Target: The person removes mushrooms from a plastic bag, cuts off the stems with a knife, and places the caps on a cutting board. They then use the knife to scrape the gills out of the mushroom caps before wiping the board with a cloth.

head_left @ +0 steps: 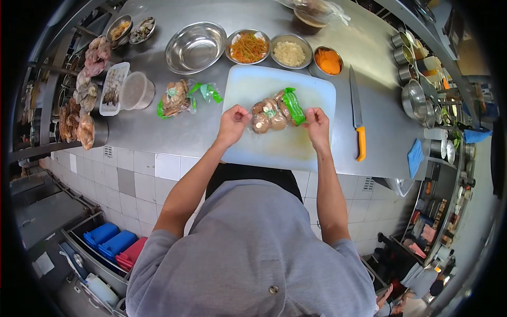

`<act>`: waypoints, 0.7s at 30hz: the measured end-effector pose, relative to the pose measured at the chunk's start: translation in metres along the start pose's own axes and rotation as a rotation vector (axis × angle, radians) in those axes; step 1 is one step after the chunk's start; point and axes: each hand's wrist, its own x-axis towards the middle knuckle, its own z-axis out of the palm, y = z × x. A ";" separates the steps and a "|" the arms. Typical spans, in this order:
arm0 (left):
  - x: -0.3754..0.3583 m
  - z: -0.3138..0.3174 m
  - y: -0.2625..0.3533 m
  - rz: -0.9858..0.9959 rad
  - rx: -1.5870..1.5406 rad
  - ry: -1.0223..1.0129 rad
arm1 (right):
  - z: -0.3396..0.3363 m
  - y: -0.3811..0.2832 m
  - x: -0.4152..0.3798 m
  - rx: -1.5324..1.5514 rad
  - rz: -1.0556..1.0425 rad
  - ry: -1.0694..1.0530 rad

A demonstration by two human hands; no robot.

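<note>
Packaged mushrooms (pixel 271 116) lay on our cutting board (pixel 253 87), our right hand (pixel 318 129) pinching the green end in its fingers; we could not tell whether our left hand (pixel 233 127) gripped the clear edge. Another mushroom pack (pixel 175 100) sat left of the board, a yellow-handled knife (pixel 357 113) right of it.

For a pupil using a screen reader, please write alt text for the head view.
A person's left hand and right hand hold a plastic-wrapped mushroom pack by its ends over a pale cutting board on a steel counter. A yellow-handled knife lies right of the board, a second pack left of it, and metal bowls behind.
</note>
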 end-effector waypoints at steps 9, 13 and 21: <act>-0.022 -0.019 0.013 -0.046 -0.691 -0.185 | 0.032 -0.019 -0.017 -0.157 -0.068 -0.159; -0.032 -0.050 0.019 -0.051 -0.905 -0.119 | 0.055 -0.020 -0.014 0.024 -0.061 -0.180; -0.034 -0.089 -0.021 -0.109 -0.730 0.046 | 0.137 -0.074 -0.011 -0.054 -0.283 -0.367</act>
